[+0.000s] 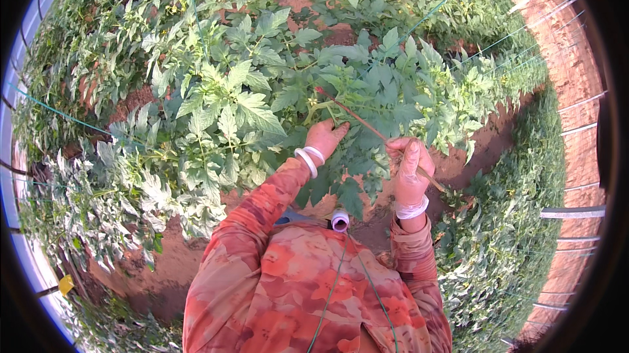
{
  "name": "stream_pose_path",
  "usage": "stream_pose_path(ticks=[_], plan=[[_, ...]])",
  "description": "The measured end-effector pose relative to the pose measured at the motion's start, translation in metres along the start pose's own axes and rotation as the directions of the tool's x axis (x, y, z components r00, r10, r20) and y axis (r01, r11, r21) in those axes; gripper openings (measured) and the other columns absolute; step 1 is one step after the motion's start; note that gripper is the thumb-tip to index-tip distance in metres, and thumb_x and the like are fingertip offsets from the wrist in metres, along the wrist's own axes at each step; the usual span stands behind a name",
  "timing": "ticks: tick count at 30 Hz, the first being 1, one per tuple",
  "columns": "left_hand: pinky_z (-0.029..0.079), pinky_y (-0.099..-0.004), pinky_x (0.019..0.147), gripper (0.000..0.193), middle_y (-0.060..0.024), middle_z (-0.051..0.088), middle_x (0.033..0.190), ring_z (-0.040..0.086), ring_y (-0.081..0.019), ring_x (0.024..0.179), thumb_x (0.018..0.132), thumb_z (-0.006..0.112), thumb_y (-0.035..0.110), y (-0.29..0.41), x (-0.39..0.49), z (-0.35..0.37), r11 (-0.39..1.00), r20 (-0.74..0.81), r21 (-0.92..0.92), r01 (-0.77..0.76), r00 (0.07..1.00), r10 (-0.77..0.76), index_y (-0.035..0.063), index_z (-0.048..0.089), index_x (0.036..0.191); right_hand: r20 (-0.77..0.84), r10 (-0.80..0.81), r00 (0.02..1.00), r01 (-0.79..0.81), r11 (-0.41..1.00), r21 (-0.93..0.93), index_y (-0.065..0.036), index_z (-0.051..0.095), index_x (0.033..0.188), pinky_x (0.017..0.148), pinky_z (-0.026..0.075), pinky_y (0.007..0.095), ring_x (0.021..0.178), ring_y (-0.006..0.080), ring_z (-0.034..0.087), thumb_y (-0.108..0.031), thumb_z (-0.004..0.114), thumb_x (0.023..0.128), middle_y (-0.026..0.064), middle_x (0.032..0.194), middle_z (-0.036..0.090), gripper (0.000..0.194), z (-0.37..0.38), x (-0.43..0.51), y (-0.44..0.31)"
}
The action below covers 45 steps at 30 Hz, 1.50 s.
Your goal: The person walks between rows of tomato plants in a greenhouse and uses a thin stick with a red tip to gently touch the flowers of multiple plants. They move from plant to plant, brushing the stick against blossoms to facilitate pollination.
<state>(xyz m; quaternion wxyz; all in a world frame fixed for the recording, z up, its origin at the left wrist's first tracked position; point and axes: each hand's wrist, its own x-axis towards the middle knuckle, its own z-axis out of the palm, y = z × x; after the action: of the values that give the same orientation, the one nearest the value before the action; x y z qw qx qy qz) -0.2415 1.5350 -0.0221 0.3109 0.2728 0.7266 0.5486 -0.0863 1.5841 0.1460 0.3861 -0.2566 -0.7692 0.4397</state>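
Note:
My right hand grips a thin brown stick between thumb and fingers. Its red-coated tip points up and left, close to a small pale yellow flower on a tomato plant. Just below that flower, my left hand reaches in among the stems. Leaves and the hand's own back hide whether its fingers close on a stem. A small white, open-mouthed container hangs at my front, with green cords running over my patterned shirt.
Tomato foliage surrounds both hands. Green support strings slant down into the plants. Bare reddish soil shows between rows, and another plant row runs along the right. A yellow tag hangs near the left edge.

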Motion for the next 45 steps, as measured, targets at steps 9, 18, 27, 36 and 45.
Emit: stream_pose_path(ticks=[9,18,27,36,45], plan=[[0.049,-0.0414,0.071,0.051,-0.0191,0.065,0.075,0.062,-0.0364,0.074,0.082,0.064,0.052,0.008,-0.005,-0.025,0.986,-0.064,0.167,0.027,0.998,-0.016,0.0015,0.066,0.086,-0.170,0.048,0.984,-0.008,0.975,0.224,0.003,0.060,0.080,0.063,0.047,0.0304,0.068,0.0193,0.058,-0.040,0.038,0.102,0.0127,0.076,0.061,0.053,-0.025,-0.018,-0.023],[0.049,-0.0257,0.068,0.035,-0.0082,0.068,0.083,0.063,-0.0123,0.073,0.084,0.068,0.019,0.021,0.023,-0.079,0.991,-0.245,-0.065,-0.114,0.965,0.095,-0.0035,0.064,0.110,-0.164,0.485,0.859,-0.064,0.419,0.906,-0.009,0.050,0.069,0.053,0.034,0.0289,0.051,0.0154,0.040,-0.040,0.039,0.102,0.0050,0.056,0.046,0.046,-0.090,-0.039,-0.019],[0.051,-0.0260,0.058,0.046,-0.0116,0.070,0.085,0.065,-0.0126,0.069,0.074,0.067,0.007,0.031,0.065,-0.075,0.957,0.078,0.286,-0.042,0.997,0.020,-0.0074,0.061,0.117,-0.249,0.472,0.846,0.033,0.419,0.907,-0.010,0.034,0.049,0.056,0.027,0.0295,0.054,0.0157,0.032,-0.047,0.034,0.102,0.0021,0.053,0.030,0.065,-0.155,-0.054,0.012],[0.054,-0.0300,0.062,0.033,-0.0117,0.071,0.081,0.068,-0.0170,0.066,0.072,0.070,0.015,0.047,0.051,-0.065,0.899,-0.044,0.430,0.088,0.996,-0.077,0.0017,0.070,0.103,-0.204,0.558,0.804,-0.526,0.828,0.191,-0.005,0.068,0.104,0.052,0.033,0.0228,0.055,0.0054,0.039,-0.054,0.046,0.096,-0.0039,0.062,0.047,0.055,-0.184,0.010,0.074],[0.051,-0.0409,0.060,0.029,-0.0205,0.066,0.071,0.066,-0.0324,0.063,0.080,0.068,0.029,0.012,0.057,-0.070,0.847,-0.314,0.511,0.150,0.949,0.021,0.0031,0.071,0.093,0.004,0.471,0.882,-0.418,0.786,-0.456,-0.002,0.067,0.086,0.076,0.051,0.0445,0.085,0.0392,0.064,-0.045,0.064,0.082,0.0197,0.087,0.068,0.043,-0.100,0.094,0.138]])
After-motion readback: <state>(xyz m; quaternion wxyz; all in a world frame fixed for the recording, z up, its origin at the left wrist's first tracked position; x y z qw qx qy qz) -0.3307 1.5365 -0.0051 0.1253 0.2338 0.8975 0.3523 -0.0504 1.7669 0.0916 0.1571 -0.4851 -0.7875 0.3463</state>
